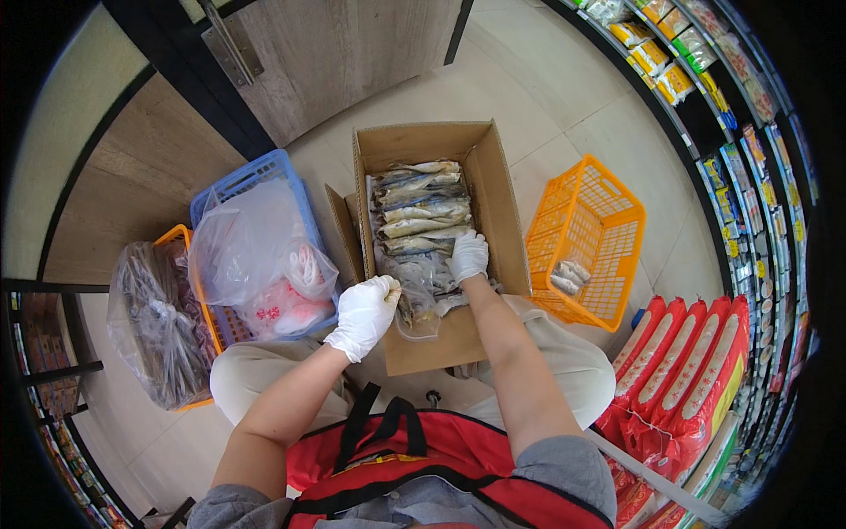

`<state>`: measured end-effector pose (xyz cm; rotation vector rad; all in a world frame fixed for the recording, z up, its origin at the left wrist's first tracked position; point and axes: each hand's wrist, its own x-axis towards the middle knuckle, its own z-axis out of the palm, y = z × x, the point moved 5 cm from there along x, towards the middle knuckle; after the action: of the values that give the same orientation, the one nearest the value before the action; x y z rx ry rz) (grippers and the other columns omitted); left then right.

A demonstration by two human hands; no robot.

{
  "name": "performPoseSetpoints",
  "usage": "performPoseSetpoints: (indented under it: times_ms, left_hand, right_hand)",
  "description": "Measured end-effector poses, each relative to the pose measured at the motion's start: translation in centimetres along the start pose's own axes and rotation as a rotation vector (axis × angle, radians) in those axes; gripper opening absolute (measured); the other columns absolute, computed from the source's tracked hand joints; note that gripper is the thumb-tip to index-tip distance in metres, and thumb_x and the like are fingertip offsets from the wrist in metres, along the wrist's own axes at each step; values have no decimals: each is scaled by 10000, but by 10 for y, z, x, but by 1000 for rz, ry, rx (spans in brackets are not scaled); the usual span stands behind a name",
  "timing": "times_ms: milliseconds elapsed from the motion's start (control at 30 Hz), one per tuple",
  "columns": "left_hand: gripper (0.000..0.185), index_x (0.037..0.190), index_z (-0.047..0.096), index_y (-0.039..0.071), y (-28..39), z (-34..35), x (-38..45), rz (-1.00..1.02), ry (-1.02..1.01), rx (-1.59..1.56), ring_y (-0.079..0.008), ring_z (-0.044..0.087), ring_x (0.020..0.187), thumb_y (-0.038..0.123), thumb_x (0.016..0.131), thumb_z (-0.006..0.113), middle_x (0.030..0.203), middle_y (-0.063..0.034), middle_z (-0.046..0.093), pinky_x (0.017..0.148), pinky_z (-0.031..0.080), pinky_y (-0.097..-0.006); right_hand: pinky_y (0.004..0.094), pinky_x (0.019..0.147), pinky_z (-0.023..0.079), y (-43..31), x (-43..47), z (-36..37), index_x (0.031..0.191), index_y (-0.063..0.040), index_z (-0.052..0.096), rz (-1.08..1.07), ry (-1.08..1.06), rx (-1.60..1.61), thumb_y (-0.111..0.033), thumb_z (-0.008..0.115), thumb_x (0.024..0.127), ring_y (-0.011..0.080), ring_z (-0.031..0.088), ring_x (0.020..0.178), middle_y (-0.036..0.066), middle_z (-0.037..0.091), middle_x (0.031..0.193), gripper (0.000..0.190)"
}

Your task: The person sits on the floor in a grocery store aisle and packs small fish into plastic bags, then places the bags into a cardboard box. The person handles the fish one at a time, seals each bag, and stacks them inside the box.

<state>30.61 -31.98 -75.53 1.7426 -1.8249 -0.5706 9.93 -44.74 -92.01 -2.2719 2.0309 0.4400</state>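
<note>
Before me stands a cardboard box [505, 248] with its top open. Dried fish [423, 211] lie crosswise in a row inside it. My left hand [368, 316], in a white glove, pinches the edge of a clear plastic bag [413, 291] at the box's near side. Some fish appear to be inside the bag. My gloved right hand [470, 256] is inside the box, its fingers curled at the near end of the fish row beside the bag. Its fingertips are partly hidden, so whether it grips a fish is unclear.
On the right, an orange plastic basket [588, 241] holds small packs [570, 276]. A blue crate [291, 178] with plastic bags [264, 238] stands left, near bagged dried goods [158, 324]. Red rice sacks [687, 370] and stocked shelves [733, 172] line the right; a wooden door [337, 59] lies ahead.
</note>
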Motion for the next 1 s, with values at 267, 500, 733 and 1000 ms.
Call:
performPoseSetpoints:
  times_ms: [267,500,733,1000]
  left_hand:
    - [86,869,687,89,-2,0,0,-15,-11,-2,-327,661,737,156,815,680,808,-140,680,645,530,-411]
    - [90,863,676,101,-3,1,1,-12,4,-31,-337,653,729,182,826,660,800,-142,673,642,522,-434]
    - [88,867,709,78,3,-3,6,-52,-47,10,-330,668,751,140,806,694,816,-148,688,672,538,-400]
    - [92,856,706,88,4,-6,6,-48,-37,6,-346,661,751,163,808,683,803,-160,677,666,528,-419]
  right_hand:
    - [394,911,432,8,1,7,1145,-90,540,-30,-17,137,-341,813,686,271,531,1103,115,595,1125,589]
    - [421,755,469,5,4,9,961,-168,665,-251,100,7,-146,593,819,286,637,895,96,669,965,161]
    - [395,714,450,-10,4,-26,842,-129,687,-396,215,-258,-110,558,813,246,640,810,84,679,784,133]
    - [400,721,474,-17,-13,-86,822,-119,701,-304,107,-268,-116,576,812,260,675,848,111,707,840,126]
